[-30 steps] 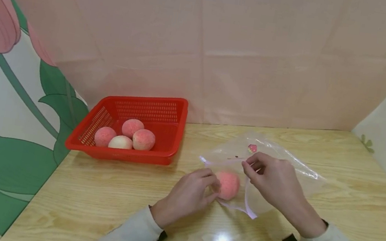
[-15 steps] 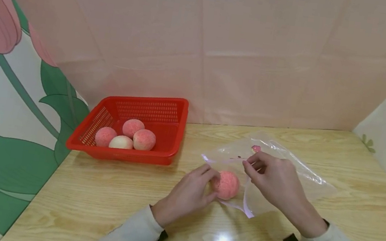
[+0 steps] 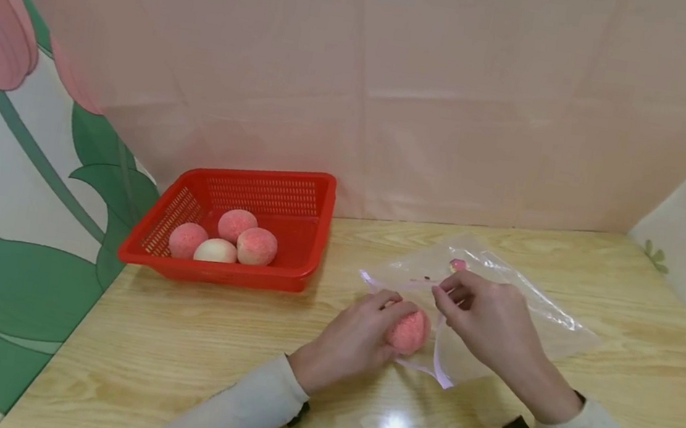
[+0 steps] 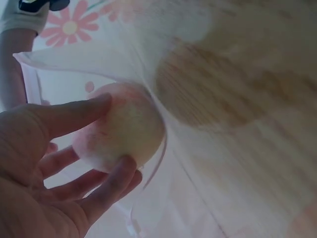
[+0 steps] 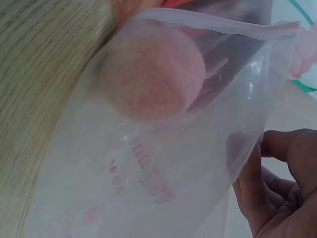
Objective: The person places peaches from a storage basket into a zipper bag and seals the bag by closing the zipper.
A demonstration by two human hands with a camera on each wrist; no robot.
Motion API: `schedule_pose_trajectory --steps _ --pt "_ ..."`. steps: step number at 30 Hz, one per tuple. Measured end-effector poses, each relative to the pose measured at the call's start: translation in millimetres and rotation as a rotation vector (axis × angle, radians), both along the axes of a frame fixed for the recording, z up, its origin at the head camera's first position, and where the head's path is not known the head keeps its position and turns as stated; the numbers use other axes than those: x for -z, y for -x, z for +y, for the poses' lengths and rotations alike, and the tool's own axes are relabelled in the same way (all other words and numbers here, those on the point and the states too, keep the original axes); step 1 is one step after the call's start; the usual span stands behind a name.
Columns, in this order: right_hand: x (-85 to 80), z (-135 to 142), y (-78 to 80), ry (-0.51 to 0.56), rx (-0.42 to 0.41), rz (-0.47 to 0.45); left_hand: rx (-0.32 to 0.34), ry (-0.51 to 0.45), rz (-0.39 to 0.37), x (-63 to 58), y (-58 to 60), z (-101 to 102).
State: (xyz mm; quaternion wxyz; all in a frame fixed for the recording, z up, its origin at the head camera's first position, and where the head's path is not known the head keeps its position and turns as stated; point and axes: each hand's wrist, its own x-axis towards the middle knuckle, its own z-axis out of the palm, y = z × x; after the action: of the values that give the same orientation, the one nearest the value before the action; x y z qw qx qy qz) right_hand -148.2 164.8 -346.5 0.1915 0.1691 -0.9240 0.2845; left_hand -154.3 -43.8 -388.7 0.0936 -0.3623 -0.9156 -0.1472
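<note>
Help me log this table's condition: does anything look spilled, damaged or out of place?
Nothing stands out: four peaches sit in the red basket, and the left hand holds another peach at the mouth of the zip bag, whose edge the right hand pinches.

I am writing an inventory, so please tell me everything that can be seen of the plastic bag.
The plastic bag looks thin and see-through, wrinkled, with a lilac strip along its mouth and reddish prints on its side. It rests on the table, right of the red basket, mouth open. The right grip pinches its edge near the mouth; the left grip holds a peach-like ball at the opening.
</note>
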Motion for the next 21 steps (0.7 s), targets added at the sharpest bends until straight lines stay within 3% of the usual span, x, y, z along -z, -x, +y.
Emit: schedule_pose_trajectory --steps 3,8,11,15,21 --pt "-1.4 0.0 0.2 0.003 -0.005 0.009 -0.037 -0.063 -0.067 -1.0 0.3 1.2" --pt "-3.6 0.1 -0.6 0.008 -0.004 0.0 -0.114 -0.234 -0.278 -1.7 -0.7 2.9" --pt "-3.9 0.2 -1.2 0.006 -0.005 0.007 -0.141 -0.277 -0.368 -3.0 -0.8 3.9" --pt "-3.3 0.3 -1.2 0.0 -0.007 0.028 -0.155 -0.235 -0.385 -3.5 -1.3 6.2" --pt "-2.1 0.8 -2.0 -0.005 -0.01 0.026 -0.189 -0.263 -0.282 -1.0 -4.3 6.9"
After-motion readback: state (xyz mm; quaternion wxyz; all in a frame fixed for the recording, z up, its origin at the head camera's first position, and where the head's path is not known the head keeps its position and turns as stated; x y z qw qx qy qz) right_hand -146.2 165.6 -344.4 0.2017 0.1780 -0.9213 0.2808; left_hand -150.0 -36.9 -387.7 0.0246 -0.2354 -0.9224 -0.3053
